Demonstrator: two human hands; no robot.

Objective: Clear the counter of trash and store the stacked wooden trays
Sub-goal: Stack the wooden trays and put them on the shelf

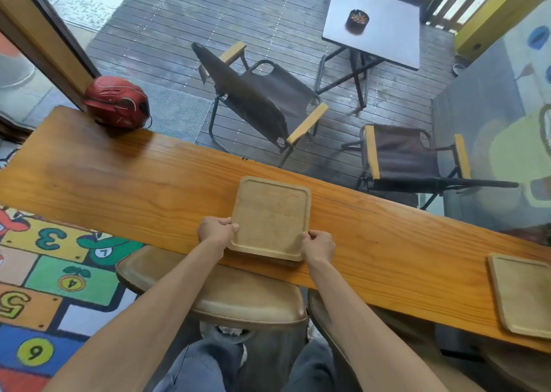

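Observation:
A stack of pale square wooden trays (269, 217) lies near the front edge of the long wooden counter (119, 177), its top tray bare. My left hand (216, 230) grips the stack's near left corner. At the near right corner my right hand (318, 245) holds it too, thumb on the rim. Another wooden tray (524, 293) rests on the counter at the far right, partly cut off by the frame edge. No trash shows on the counter.
A red helmet (117, 102) sits on the counter's far left end. A padded stool (214, 290) stands under the counter just below the stack. Beyond a window are folding chairs (262, 99) and a small table with an ashtray (357, 22).

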